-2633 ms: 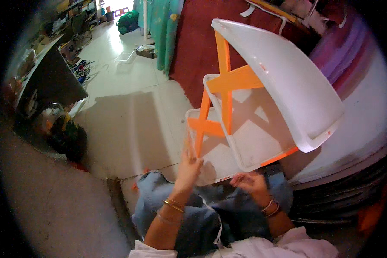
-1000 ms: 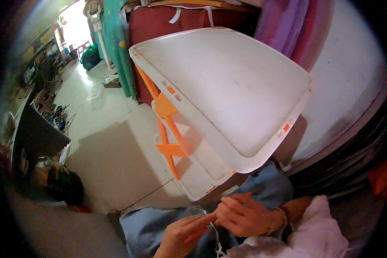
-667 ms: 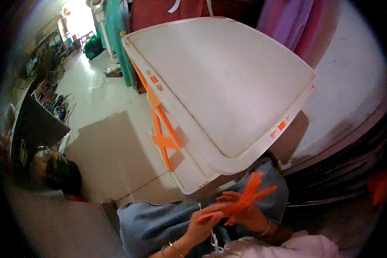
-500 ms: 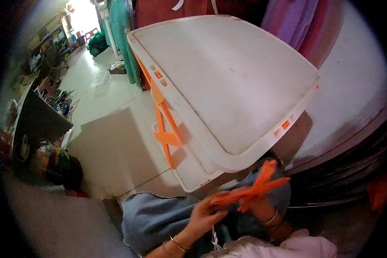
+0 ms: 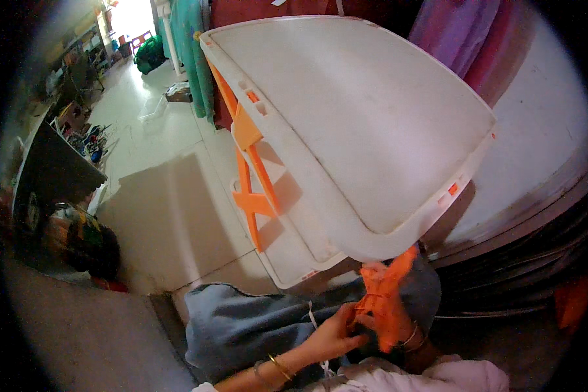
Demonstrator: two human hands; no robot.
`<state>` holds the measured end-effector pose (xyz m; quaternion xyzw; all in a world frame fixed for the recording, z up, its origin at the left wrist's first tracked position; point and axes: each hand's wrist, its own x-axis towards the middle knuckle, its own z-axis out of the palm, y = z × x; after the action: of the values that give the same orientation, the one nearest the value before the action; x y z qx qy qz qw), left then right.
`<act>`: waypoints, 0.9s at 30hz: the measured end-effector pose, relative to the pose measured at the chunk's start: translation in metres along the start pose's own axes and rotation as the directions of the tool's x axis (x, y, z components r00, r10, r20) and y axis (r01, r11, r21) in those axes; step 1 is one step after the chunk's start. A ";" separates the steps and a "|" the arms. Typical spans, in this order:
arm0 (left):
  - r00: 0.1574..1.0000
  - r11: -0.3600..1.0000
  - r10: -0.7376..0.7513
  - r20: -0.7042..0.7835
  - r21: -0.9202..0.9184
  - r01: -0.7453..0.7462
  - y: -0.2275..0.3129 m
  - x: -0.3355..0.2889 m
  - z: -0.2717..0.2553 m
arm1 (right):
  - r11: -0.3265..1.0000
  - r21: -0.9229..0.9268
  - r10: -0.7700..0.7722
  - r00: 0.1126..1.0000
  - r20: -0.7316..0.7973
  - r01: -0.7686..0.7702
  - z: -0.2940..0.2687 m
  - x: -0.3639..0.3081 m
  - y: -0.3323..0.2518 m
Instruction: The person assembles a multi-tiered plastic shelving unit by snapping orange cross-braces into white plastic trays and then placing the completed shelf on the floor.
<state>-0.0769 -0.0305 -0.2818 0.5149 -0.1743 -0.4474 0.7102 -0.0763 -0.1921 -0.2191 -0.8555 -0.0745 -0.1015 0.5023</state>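
Note:
Over my lap I hold an orange piece [image 5: 380, 297] with angular arms, blurred by motion, so its exact kind is unclear. My left hand [image 5: 338, 332] pinches its left edge between thumb and fingers. My right hand [image 5: 405, 324] grips it from behind on the right, its fingers partly hidden by the piece. Just beyond my hands stands a white two-tier rack [image 5: 366, 124] with a large flat top. Orange crossed supports [image 5: 258, 204] join that top to a lower white tier [image 5: 287, 264], and the near corner of the top comes close to the orange piece.
Green [image 5: 199, 72] and purple cloths [image 5: 454, 32] hang behind the rack. A white wall [image 5: 536, 124] lies to the right, above dark stacked edges [image 5: 509, 281]. Bags [image 5: 88, 245] and clutter line the left side of the tiled floor [image 5: 163, 209].
The orange piece has turned from lying nearly level to a more upright angle. My left hand has shifted slightly right, and the view has moved a little.

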 end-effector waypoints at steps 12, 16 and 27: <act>0.782 0.869 -0.111 -0.613 -0.442 -0.223 0.013 -0.008 -0.024 | 0.990 0.009 0.135 0.941 -0.309 -0.139 0.018 0.009 0.026; 0.758 0.739 -0.104 -0.644 -0.560 -0.374 0.025 -0.001 -0.035 | 0.993 0.039 0.117 0.946 -0.301 -0.110 0.032 0.017 0.019; 0.660 0.597 -0.240 -0.712 -0.644 -0.477 0.032 0.005 -0.030 | 0.837 0.543 0.312 0.878 -0.363 -0.073 0.052 0.036 0.015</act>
<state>-0.0381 -0.0152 -0.2667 0.2641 0.3089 -0.1718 0.8974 -0.0326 -0.1530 -0.2475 -0.6482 0.1045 -0.2149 0.7230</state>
